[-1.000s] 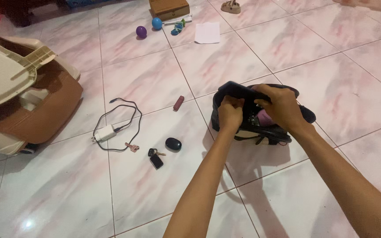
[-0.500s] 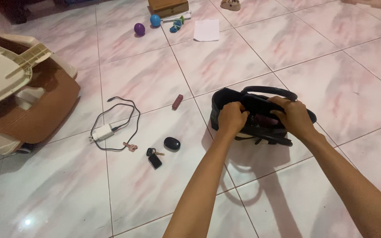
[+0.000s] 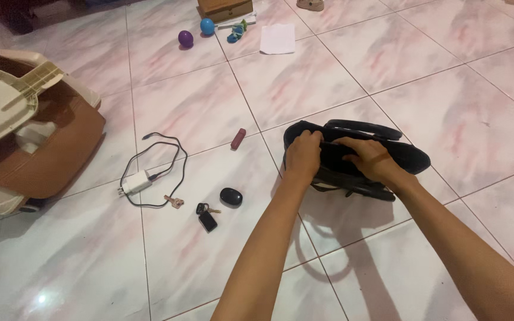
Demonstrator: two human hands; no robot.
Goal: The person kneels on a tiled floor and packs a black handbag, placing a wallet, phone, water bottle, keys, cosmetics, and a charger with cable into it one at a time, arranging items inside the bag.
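**Both hands on a black handbag**

The black handbag (image 3: 358,156) lies on the tiled floor (image 3: 459,71). The left hand (image 3: 303,156) pinches its upper edge; the right hand (image 3: 371,159) presses curled fingers onto the top. A charger with cable (image 3: 144,175), key fob (image 3: 207,219) and small black case (image 3: 231,197) lie left of it.

black bag (image 3: 352,156) now pressed closed, hands (image 3: 303,156) flatter

— How many soft black fabric handbags (image 3: 411,157) do we count under our fingers?
— One. Left of our fingers we count one white charger with black cable (image 3: 135,181), one maroon lipstick tube (image 3: 238,138), one black oval case (image 3: 231,197).
— Balls beyond our fingertips?
— Two: one purple ball (image 3: 185,39), one blue ball (image 3: 207,26).
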